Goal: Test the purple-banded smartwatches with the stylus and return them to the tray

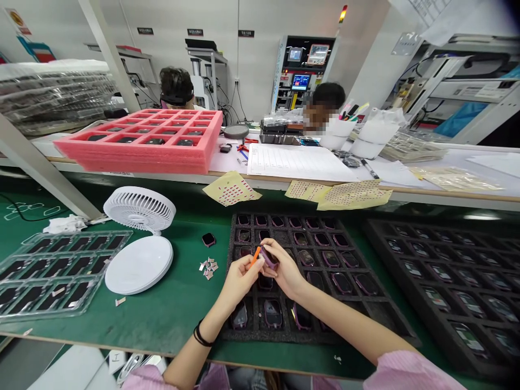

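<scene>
Left hand (242, 272): thumb and fingers pinched on orange stick tool (255, 254), which meets the near side of the watch case; exact contact point too small to tell. Right hand (286, 271): fingers wrapped round purple watch case (268, 257), gripping it tilted. Case is in the air above black foam tray (392, 317), near its left-middle slots; many slots hold similar purple-edged watch units. One unit in the near row has a yellow strip beside it. Black band (202, 333) on left wrist.

Second foam tray (433, 336) with more units to the right. Left of the hands, on green mat (162, 325): loose watch unit (209, 239), small pile of metal pieces (208, 266) just nearer, white fan (140, 208), then clear plastic tray (87, 303) of dark flat parts at far left. Shelf behind carries pink foam tray (142, 162) and paper form (298, 161); yellow sticker sheets (231, 188) hang off its edge. Two people beyond, partly hidden.
</scene>
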Tool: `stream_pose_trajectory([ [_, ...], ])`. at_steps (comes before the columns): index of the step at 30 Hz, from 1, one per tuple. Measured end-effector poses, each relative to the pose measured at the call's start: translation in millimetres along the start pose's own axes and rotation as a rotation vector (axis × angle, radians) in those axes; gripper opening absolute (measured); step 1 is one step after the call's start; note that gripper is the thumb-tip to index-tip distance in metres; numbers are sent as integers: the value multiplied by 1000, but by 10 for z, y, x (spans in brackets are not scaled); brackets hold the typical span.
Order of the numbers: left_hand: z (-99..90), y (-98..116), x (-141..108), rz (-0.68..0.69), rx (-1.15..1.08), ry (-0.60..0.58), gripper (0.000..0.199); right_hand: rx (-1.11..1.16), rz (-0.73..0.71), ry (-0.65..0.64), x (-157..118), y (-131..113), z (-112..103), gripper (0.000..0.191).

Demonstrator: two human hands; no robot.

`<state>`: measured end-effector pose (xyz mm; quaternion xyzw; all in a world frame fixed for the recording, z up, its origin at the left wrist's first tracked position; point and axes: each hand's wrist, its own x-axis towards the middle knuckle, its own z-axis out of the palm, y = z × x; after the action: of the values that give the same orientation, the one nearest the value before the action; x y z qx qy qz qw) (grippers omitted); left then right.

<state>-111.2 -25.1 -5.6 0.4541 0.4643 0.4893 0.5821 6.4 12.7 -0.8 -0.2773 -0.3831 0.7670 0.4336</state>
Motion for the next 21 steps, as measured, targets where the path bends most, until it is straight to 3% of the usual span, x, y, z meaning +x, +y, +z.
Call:
stream_pose_trajectory([
  [3,-37,39,-15,16,16,53,48,-223,-72,19,49,52,-94,23],
  [6,-248,53,-46,40,109,139,44,-689,-220,173,249,-31,-392,23],
  [7,-357,46,-58,56,181,183,42,-927,-260,243,335,-88,-528,23],
  [10,-715,-3,-98,92,538,319,41,-1107,-277,288,554,-263,-924,16],
  [12,-898,-49,-132,42,737,317,40,-1205,-271,263,627,-313,-1094,9],
  [16,-1020,-104,-197,-48,880,313,38,-1404,-306,252,646,-225,-1133,9],
  [21,-931,-72,-218,-56,770,344,34,-1515,-302,237,795,-63,-954,16],
])
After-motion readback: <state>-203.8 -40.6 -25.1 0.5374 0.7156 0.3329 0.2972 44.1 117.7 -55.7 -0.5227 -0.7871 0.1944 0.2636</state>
